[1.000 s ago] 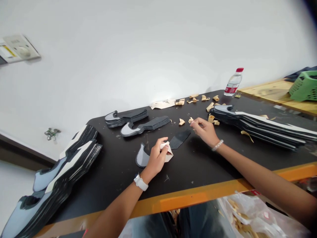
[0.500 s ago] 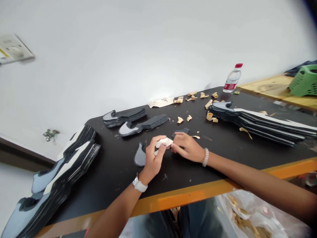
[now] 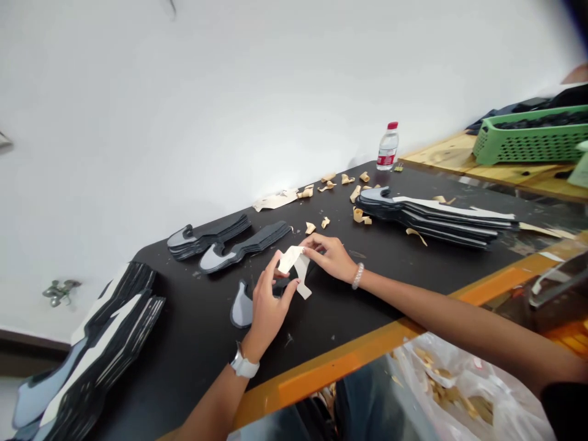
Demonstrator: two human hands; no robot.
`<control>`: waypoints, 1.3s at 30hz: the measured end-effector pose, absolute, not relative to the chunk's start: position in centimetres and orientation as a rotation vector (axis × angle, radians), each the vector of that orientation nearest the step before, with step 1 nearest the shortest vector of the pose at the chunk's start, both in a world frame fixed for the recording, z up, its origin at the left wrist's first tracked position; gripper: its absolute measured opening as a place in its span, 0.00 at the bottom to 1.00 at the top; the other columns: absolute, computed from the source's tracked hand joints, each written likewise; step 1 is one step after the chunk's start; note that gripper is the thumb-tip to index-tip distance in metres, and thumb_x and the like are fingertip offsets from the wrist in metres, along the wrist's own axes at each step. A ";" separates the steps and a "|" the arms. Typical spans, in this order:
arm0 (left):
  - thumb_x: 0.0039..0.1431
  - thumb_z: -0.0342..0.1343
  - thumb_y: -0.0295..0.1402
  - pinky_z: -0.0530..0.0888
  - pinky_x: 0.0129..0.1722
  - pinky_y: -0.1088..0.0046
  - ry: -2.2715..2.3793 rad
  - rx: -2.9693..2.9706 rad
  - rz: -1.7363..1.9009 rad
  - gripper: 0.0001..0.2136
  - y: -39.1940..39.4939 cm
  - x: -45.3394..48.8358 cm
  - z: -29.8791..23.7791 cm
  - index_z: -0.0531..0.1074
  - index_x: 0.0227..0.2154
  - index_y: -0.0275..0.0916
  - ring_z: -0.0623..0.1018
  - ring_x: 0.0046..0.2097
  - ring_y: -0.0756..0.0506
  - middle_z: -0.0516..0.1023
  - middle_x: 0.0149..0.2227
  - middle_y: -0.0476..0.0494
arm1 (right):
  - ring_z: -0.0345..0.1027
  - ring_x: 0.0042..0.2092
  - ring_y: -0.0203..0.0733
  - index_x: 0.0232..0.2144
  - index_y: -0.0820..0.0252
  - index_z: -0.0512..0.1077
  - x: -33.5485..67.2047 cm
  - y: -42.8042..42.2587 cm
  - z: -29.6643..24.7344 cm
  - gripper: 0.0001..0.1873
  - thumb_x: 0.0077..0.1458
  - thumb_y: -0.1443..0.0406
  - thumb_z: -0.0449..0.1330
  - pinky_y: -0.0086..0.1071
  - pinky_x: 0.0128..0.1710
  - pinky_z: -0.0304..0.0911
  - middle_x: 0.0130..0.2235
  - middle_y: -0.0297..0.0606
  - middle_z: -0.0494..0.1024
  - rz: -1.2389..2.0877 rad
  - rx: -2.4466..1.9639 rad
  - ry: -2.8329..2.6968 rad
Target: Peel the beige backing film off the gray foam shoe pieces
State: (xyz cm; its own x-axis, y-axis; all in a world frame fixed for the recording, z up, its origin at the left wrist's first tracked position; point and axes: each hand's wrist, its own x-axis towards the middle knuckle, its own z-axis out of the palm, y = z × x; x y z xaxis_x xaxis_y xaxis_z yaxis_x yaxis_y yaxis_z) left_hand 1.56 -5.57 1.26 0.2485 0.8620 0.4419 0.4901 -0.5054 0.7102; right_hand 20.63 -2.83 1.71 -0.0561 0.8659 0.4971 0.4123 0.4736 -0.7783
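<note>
A cream-white paper strip, bent over with a flap hanging down, is between my two hands above the black table. My right hand pinches its upper right edge between thumb and fingers. On the other side, my left hand has fingertips at the strip's left edge and its thumb by the hanging flap. Beneath my left hand lies a flat curved cut-out piece, light grey with a dark edge; my hands hide much of it.
Stacks of similar grey-and-black pieces lie left, behind and right on the table. Curled tan scraps are scattered near a water bottle. A green basket stands right; a plastic bag of scraps sits below the orange edge.
The view has turned right, showing more of the green basket. My right hand has moved up and away from the table's front edge, and more of the white strip shows, bent with a hanging flap.
</note>
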 end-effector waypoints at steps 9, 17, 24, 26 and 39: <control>0.56 0.53 0.39 0.70 0.40 0.71 1.231 1.980 1.035 0.12 -4.6 1.2 0.8 0.74 0.38 0.37 0.75 0.38 0.47 0.76 0.35 0.43 | 0.66 0.24 0.32 0.32 0.60 0.71 20.9 -2.3 1.7 0.16 0.46 0.54 0.62 0.29 0.28 0.66 0.24 0.31 0.71 1.200 -0.946 -1.229; 0.59 0.50 0.39 0.70 0.35 0.74 1.230 1.815 1.097 0.13 -4.6 0.9 0.7 0.73 0.39 0.36 0.73 0.31 0.49 0.74 0.27 0.48 | 0.68 0.26 0.29 0.47 0.55 0.68 20.0 -3.0 1.2 0.22 0.48 0.62 0.63 0.26 0.26 0.68 0.39 0.36 0.76 1.335 -1.019 -1.191; 0.61 0.46 0.35 0.70 0.38 0.74 1.274 1.963 1.137 0.23 -5.6 1.0 1.4 0.55 0.60 0.44 0.73 0.31 0.51 0.73 0.29 0.51 | 0.66 0.29 0.30 0.34 0.60 0.74 20.3 -3.8 2.3 0.11 0.48 0.60 0.64 0.25 0.28 0.70 0.41 0.40 0.77 1.661 -1.040 -1.151; 0.61 0.46 0.34 0.71 0.39 0.73 1.262 1.986 1.106 0.23 -5.6 1.0 1.6 0.55 0.60 0.46 0.74 0.32 0.52 0.76 0.35 0.49 | 0.66 0.30 0.30 0.29 0.61 0.75 20.3 -3.9 2.5 0.10 0.47 0.60 0.64 0.24 0.28 0.69 0.41 0.41 0.77 1.636 -1.024 -1.197; 0.61 0.48 0.35 0.72 0.39 0.73 1.125 2.044 1.018 0.17 -5.8 1.5 1.7 0.67 0.53 0.44 0.75 0.36 0.49 0.75 0.43 0.43 | 0.65 0.30 0.31 0.30 0.61 0.74 20.0 -3.8 1.5 0.12 0.48 0.57 0.61 0.25 0.28 0.65 0.33 0.36 0.76 1.388 -1.040 -1.381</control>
